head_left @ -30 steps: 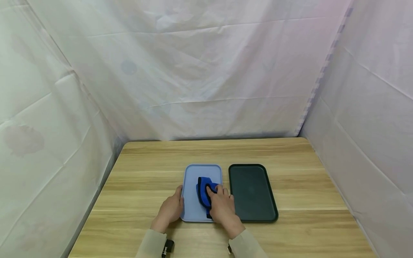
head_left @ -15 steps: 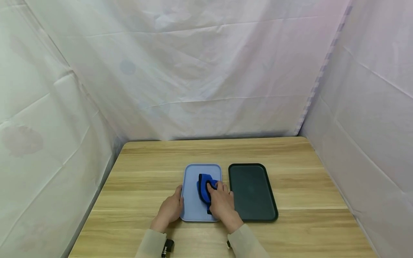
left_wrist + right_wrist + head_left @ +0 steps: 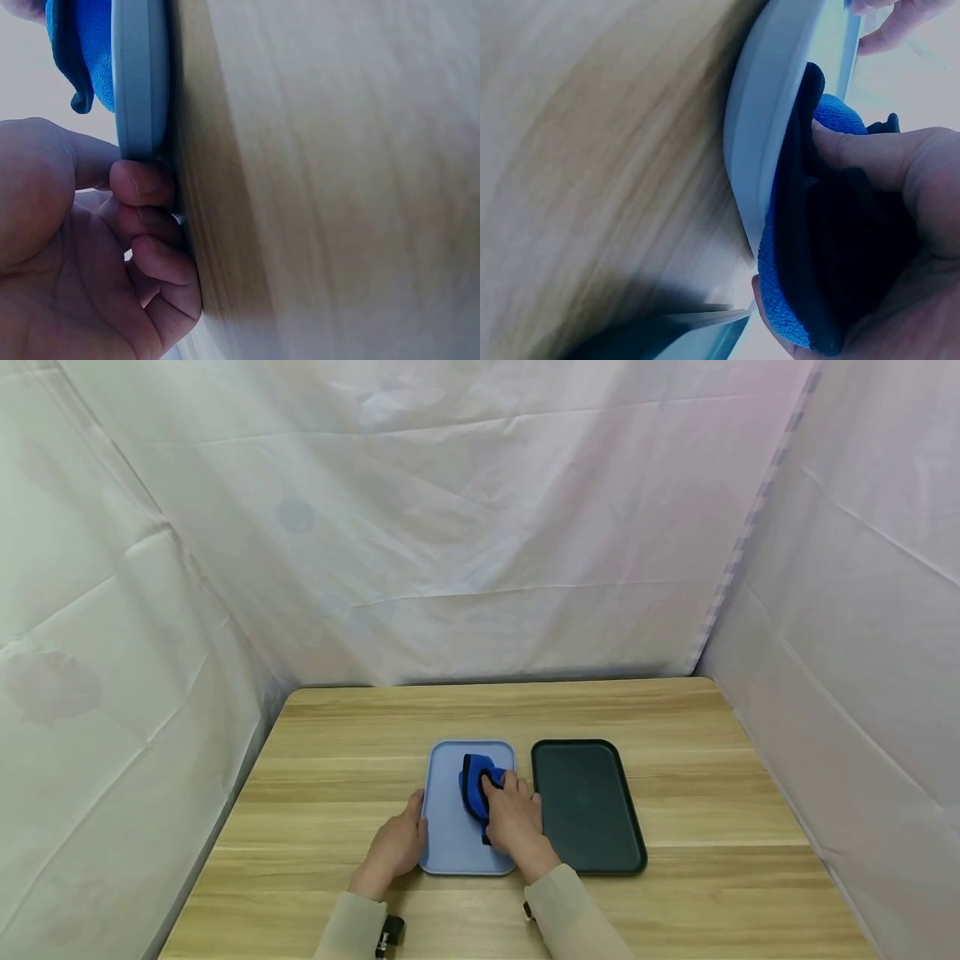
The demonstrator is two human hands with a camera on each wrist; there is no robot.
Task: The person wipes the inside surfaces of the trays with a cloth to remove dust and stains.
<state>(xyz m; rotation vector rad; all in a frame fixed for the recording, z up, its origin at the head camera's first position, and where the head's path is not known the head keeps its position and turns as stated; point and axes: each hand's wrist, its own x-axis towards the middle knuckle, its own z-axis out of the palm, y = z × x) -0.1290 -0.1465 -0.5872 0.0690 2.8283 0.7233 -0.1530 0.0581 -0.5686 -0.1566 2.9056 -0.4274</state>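
A light blue tray lies on the table in the head view. My left hand grips its left edge; the left wrist view has the thumb over the rim and the curled fingers low against the tray's side. On the tray, my right hand holds a bunched blue cloth with black edging, near the tray's right side. The right wrist view has the thumb pressed into the cloth, while most of the other fingers are hidden behind it.
A dark green tray lies just right of the blue one, with a narrow gap between them. Both rest on a wood-grain table. White cloth walls stand behind and along both sides.
My right hand has slid the cloth forward along the tray, away from me. The left hand and both trays have stayed in place.
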